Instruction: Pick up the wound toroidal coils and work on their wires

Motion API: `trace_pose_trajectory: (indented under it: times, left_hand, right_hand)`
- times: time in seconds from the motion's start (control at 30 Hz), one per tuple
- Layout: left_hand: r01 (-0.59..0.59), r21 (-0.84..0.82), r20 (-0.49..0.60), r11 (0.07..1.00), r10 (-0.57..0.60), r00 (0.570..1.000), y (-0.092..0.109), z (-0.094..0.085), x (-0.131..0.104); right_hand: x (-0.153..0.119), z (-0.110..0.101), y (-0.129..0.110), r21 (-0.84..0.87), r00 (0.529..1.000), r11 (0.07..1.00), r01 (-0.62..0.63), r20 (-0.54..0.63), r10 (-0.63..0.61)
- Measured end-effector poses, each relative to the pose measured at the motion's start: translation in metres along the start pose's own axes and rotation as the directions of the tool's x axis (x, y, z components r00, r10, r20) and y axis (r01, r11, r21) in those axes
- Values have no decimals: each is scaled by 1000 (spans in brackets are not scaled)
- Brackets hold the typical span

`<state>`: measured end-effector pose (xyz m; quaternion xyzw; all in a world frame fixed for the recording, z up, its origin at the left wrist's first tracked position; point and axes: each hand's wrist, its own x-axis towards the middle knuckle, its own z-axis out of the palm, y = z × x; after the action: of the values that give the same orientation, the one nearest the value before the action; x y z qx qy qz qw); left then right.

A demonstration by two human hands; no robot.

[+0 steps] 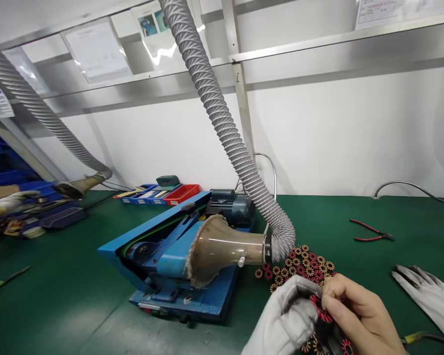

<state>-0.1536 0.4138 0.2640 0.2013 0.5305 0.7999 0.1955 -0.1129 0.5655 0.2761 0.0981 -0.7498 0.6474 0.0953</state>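
My left hand point(286, 315), in a white glove with grey fingertips, is closed on a small red toothed ring point(321, 309), which looks like a motor stator core. My bare right hand point(358, 313) pinches at the ring's right edge with thumb and forefinger. Just beyond both hands lies a spread of similar rings point(303, 266), some red and some tan, on the green table. More of them show below and between my hands. The inner side of the held ring is partly hidden by my fingers.
A blue belt sander point(170, 256) stands left of my hands, with an extraction hood point(225, 251) and grey hose point(222, 118). To the right lie red-handled pliers point(373, 234) and a loose glove point(429, 296). Parts trays point(183, 193) stand behind. A co-worker's gloved hand point(13, 202) shows far left.
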Motion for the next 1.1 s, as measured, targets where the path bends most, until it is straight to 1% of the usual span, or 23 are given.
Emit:
trace_pose_trajectory:
  times: [0.07,0.13,0.2,0.27,0.37,0.47,0.63,0.7,0.77,0.83,0.9,0.93,1.0,1.1]
  left_hand:
    - [17,-20,30,1000,-17,999,-4,-2,1]
    - [36,-42,36,998,-34,999,-6,-3,2]
    - [43,-70,16,997,-42,999,-4,0,1]
    - [55,-80,-10,995,-56,998,-1,3,0]
    - [90,-93,-32,992,-93,995,4,8,-1]
    - [113,-131,-28,985,-118,993,5,10,0]
    - [118,-164,-13,979,-122,992,1,8,-1]
    - [135,-196,-7,971,-139,990,0,8,-1]
    - [122,-200,-25,972,-129,991,1,9,-1]
    - [79,-165,-59,983,-90,994,3,11,-1]
    - [34,-126,-79,991,-44,996,7,13,0]
    - [27,-118,-76,993,-36,996,9,14,1]
    - [31,-109,-57,994,-37,998,12,14,1]
    - [54,-116,-22,992,-57,998,14,12,-3]
  right_hand:
    - [2,-3,4,16,1000,1000,-17,23,17]
    - [4,-4,6,-17,1000,1000,9,19,-9]
    - [4,-5,5,-73,998,996,54,14,-53]
    - [3,-5,5,-100,997,992,73,14,-72]
    - [2,-3,5,-46,999,998,45,0,-45]
    - [3,-2,6,11,1000,1000,24,-13,-24]
    - [2,-5,8,-67,997,995,76,-5,-77]
    - [1,-5,8,-68,997,995,78,-20,-80]
    - [1,-3,7,-18,998,999,47,-36,-47]
    - [1,-2,6,46,999,999,12,-49,-10]
    - [2,-1,5,90,998,996,4,-56,1]
    - [4,-1,5,98,998,995,16,-63,-10]
    - [6,-1,3,71,993,994,78,-91,-71]
    - [7,-1,-2,-39,964,975,219,-146,-222]
